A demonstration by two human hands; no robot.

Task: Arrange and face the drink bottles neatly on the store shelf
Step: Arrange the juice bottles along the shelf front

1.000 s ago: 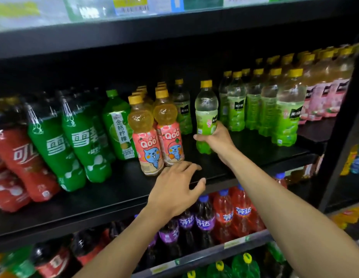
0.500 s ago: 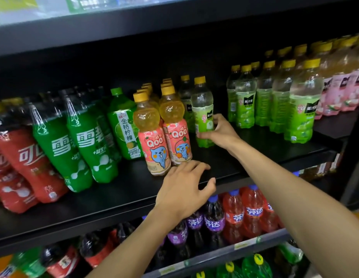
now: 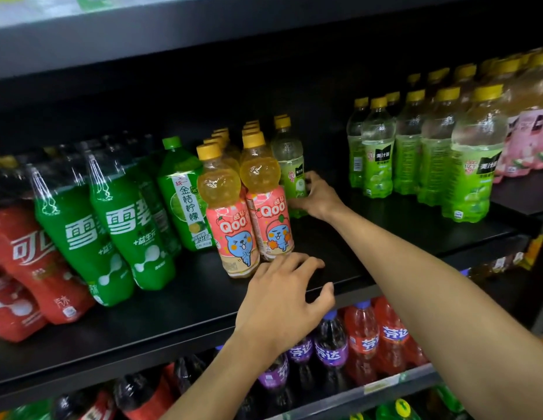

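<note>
one pale green, yellow-capped plastic bottle (image 3: pixel 290 169) sat in the right hand (image 3: pixel 318 197), fingers curled round it (best set label-forward); left hand (image 3: pixel 282 301) hovered loose, empty.

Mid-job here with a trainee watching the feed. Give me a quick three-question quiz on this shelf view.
1. True or false: the right hand grips the pale green bottle standing just beside the Qoo bottles.
2. What colour are the caps on the two front Qoo bottles? A) blue B) yellow C) red
3. Fill in: the purple-labelled bottles stand one level ___ the Qoo bottles.

Key: 1 true; 2 B; 3 below.
</note>
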